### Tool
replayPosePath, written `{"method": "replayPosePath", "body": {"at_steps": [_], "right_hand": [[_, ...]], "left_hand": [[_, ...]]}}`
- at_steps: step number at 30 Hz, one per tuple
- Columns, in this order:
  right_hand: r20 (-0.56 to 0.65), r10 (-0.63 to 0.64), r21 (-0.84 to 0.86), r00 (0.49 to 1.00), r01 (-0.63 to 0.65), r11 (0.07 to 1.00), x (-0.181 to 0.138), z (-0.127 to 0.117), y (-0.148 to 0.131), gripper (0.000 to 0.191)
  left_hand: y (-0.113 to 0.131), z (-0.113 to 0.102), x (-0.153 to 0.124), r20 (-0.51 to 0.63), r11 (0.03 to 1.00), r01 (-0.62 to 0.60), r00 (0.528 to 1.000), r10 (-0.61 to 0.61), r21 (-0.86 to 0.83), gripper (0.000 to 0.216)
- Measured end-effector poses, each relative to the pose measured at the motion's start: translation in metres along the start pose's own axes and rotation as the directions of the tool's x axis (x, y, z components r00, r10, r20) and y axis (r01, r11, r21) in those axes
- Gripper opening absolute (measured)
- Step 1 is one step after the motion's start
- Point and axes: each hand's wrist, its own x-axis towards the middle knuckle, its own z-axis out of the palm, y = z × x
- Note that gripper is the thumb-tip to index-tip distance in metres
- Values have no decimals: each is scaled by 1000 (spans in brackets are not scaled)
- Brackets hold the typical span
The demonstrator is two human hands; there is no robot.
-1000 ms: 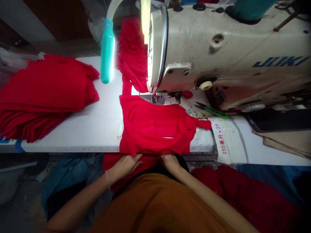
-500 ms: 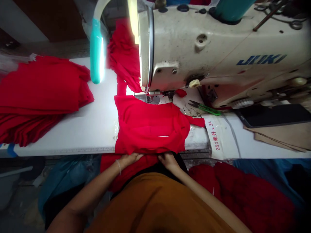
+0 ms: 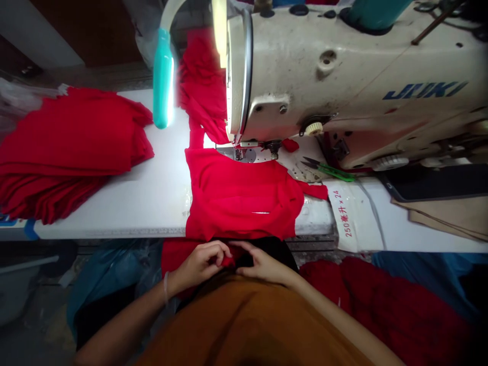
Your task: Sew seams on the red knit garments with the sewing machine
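My left hand (image 3: 206, 259) is closed, its fingers curled on a bit of red fabric (image 3: 227, 261) just below the table's front edge. Close beside it my right hand (image 3: 259, 262) has its thumb and fingers apart, with nothing plainly held. A red garment piece (image 3: 244, 190) lies on the table in front of both hands, its upper edge near the presser foot (image 3: 240, 152) of the sewing machine (image 3: 290, 66). Part of the red cloth on my lap is hidden behind the hands.
At the left stands a stack of folded red fabric (image 3: 72, 137) beneath a teal lamp (image 3: 162, 81). Green thread snips (image 3: 331, 170) lie right of the needle area, near a dark phone (image 3: 438, 182) on brown card (image 3: 453, 216). More red cloth (image 3: 381, 300) is heaped low at the right.
Both hands have come back from the table edge toward my body. The left fingers have curled round red fabric, and the right hand has opened. The garment piece stays on the table.
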Motion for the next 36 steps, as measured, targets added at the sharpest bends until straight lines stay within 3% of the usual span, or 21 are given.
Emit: {"method": "replayPosePath", "body": {"at_steps": [3,7,11,13,14,16,17,20,24,27,30,32,36], "right_hand": [[121,-56,241,991,26,970,1,7,-23,30],[2,-7,429,1000,5,903,-7,7,-49,37],[-24,68,534,997,-44,844,-20,-5,-69,42],[-57,62,515,996,-24,857,-23,-11,-79,40],[-80,42,485,996,2,875,-24,-14,-84,39],[-112,-7,400,994,51,915,-24,-17,-95,36],[-121,-22,364,992,65,929,-24,-19,-100,36],[-168,-1,315,986,54,948,-25,-23,-111,37],[-250,-29,215,968,85,973,-27,-36,-118,35],[-329,-127,135,936,179,975,-28,-44,-118,30],[-459,-143,92,877,207,974,-29,-47,-116,26],[-523,-123,90,843,198,976,-29,-48,-115,22],[-561,-153,70,814,231,971,-28,-46,-113,18]], "left_hand": [[16,-8,-2,-39,999,-38,998,38,-5,28],[33,-19,2,-38,1000,-6,999,5,-25,32],[53,-27,5,-10,991,35,999,-37,-130,35],[63,-30,7,-17,967,74,997,-80,-243,21],[68,-31,10,-1,947,114,993,-120,-300,24],[75,-31,15,59,904,219,976,-212,-367,60],[77,-31,19,95,888,270,963,-253,-371,66],[81,-29,28,121,896,313,950,-289,-316,31],[85,-33,33,60,979,83,995,-73,-186,34],[87,-40,31,53,982,22,999,-13,-190,38],[83,-45,25,3,968,42,999,-42,-246,37],[77,-47,20,-66,962,106,990,-126,-250,30],[67,-48,11,-238,931,258,917,-321,-260,24]]}}
